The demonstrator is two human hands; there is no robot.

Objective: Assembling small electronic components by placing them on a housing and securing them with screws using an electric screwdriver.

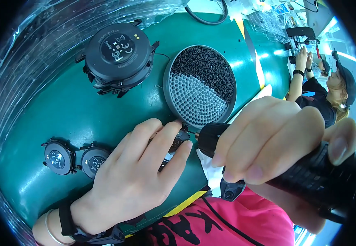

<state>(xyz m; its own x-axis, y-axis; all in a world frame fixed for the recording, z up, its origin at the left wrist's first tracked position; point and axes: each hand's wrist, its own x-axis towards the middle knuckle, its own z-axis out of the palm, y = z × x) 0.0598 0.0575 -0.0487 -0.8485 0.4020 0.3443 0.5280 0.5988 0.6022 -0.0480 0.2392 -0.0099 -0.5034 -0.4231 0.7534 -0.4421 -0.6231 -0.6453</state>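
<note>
My left hand (133, 176) grips a small black watch body (178, 140) on edge between thumb and fingers, hiding part of it. In my right hand (272, 135) is a black electric screwdriver (211, 137), fingers wrapped around its barrel. Its thin bit points left and meets the watch's edge; whether it sits in a screw I cannot tell. Just beyond the watch lies a round grey tray (194, 100) full of small holes, with many tiny black screws (204, 65) heaped over its far part. Two more watch bodies (58, 157) lie back-up to the left of my left hand.
A stack of watch bodies (118, 53) stands at the far left on the green mat (38, 127). Clear plastic wrap (34, 53) lines the left edge. Striped tape (259, 67) crosses the far right, where a co-worker (323, 92) sits. A black cable (210, 21) loops at the back.
</note>
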